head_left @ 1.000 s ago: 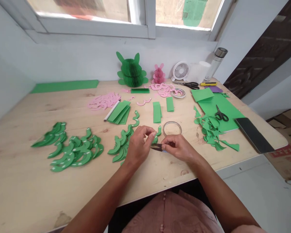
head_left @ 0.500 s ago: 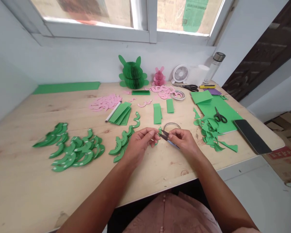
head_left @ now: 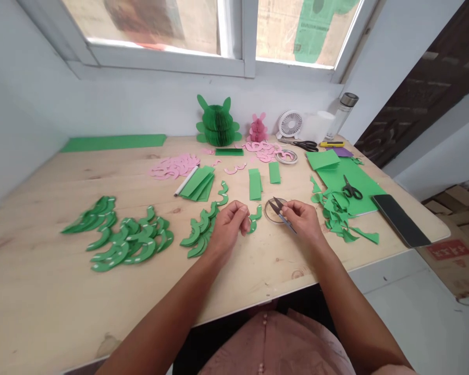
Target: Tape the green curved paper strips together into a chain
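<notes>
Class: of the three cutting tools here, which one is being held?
The small snips in the right hand; the black-handled scissors lie on green paper, the other pair by the fan.

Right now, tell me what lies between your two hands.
Head view: a curved green paper piece by the left hand, then a clear ring under the snips that the right hand holds.

head camera looks forward and down, close over table (head_left: 42, 291).

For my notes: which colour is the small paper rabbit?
Pink; the rabbit shows best in head view.
</notes>
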A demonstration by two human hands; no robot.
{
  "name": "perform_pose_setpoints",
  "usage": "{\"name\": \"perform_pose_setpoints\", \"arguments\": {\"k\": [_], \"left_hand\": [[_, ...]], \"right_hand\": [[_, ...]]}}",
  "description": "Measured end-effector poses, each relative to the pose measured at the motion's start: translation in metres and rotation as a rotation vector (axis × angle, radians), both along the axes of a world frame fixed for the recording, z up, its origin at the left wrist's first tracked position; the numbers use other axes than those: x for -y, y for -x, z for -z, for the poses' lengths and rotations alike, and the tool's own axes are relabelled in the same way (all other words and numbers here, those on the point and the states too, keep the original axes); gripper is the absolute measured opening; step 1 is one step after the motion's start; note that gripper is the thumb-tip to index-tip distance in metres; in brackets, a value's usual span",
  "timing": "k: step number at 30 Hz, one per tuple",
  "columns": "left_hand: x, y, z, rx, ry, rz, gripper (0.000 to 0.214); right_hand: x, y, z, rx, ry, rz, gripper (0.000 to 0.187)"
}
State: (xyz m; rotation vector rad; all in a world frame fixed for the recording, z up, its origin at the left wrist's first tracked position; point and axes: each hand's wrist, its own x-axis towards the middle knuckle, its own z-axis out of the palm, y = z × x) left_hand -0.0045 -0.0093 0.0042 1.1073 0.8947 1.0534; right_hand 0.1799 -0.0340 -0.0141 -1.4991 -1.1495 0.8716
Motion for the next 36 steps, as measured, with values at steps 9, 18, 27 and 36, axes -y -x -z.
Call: {"name": "perform_pose_setpoints", "arguments": {"k": [9, 18, 27, 36], "left_hand": [[0.004, -0.003, 0.006, -0.052, -0.028, 0.067, 0.043], [0.006, 0.001, -0.001, 0.289, 0.161, 0.382, 0.033], [0.006, 0.0, 0.003, 0.233, 0.135, 0.343, 0.02], [0.004, -0.006, 0.014, 0.063, -0.002, 0.197, 0.022]], "right_hand": [[0.016, -0.019, 0.009, 0.306, 0.089, 0.014, 0.021], [0.024, -0.013, 0.012, 0.812, 0.081, 0.163, 0.02], [0.026, -0.009, 0.018, 0.939, 0.037, 0.234, 0.023], [0.026, -0.009, 0.019, 0.952, 0.03, 0.265, 0.023]]}}
